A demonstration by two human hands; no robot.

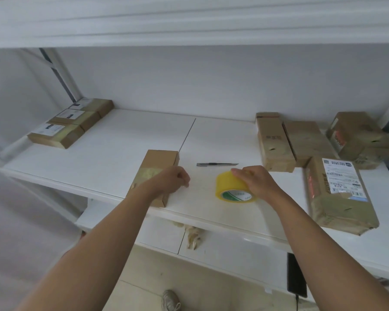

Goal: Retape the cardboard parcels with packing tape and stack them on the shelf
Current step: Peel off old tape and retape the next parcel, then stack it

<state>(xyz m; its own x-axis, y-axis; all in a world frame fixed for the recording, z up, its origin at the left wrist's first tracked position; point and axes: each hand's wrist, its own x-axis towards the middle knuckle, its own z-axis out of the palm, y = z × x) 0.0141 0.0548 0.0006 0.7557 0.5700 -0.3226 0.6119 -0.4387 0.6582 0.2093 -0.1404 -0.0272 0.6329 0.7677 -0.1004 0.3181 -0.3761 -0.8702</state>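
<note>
step in hand: by my reading, drawing a fresh strip of tape from the roll across to the parcel that lies under the left forearm.
tape roll (233,186): yellow, tilted on its edge on the white shelf (112,142), core facing the camera, right of centre.
right hand (255,181): over the top of the roll, fingers curled round its outer face, grasping it.
left hand (172,179): fingers curled in; thumb and forefinger look pinched, perhaps on a clear tape end, but no strip shows, so i cannot tell whether it grips anything.
parcel in work (156,173): brown box, long axis running away from the person and slightly right; near end hidden by the left wrist; a patch of old tape on its top.
key relation: the parcel lies left of the roll, just beside the left hand and apart from the right; the left hand is nearer, so the tape must travel leftward across the gap.
knife (217,164): a slim utility cutter lying crosswise just beyond both hands, nearer the right.
done parcels (72,123): three in a row at the far left corner.
waiting parcels (323,153): a rumpled group at the right.
risk: a slack strip may fold on itself.
</note>
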